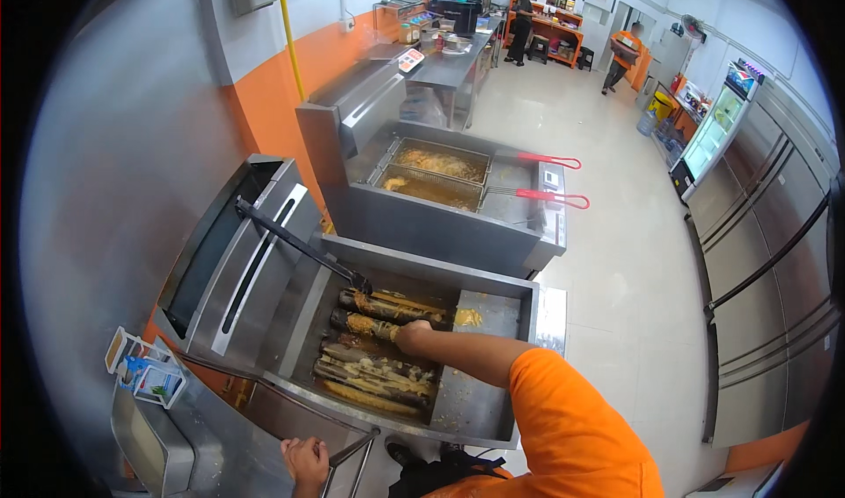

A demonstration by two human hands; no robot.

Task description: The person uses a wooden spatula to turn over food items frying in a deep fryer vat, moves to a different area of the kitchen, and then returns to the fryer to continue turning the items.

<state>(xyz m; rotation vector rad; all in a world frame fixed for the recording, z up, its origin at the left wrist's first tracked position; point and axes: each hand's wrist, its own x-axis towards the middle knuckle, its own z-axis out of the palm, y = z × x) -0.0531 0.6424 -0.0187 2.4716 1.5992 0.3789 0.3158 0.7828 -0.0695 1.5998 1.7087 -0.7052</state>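
My right hand (414,337) reaches down into the tank of a stainless steel deep fryer (432,435), over one of its dark heating tubes (383,328). The fingers are hidden behind the hand, so I cannot tell whether they grip anything. Several parallel tubes lie in the tank, caked with yellow-brown residue; crumbs and a yellow smear (468,317) lie on the steel ledge to the right. Near the lower edge of the view, my left hand (307,460) has curled fingers with nothing visible in them, beside a metal rail (350,446).
A black hinged arm (297,242) slants into the tank. Beyond stands a second fryer (449,234) with frying baskets (432,180) and red handles (551,195) jutting right. A steel pan (152,455) is at lower left. Steel refrigerators (766,280) line the right; two people are farther back.
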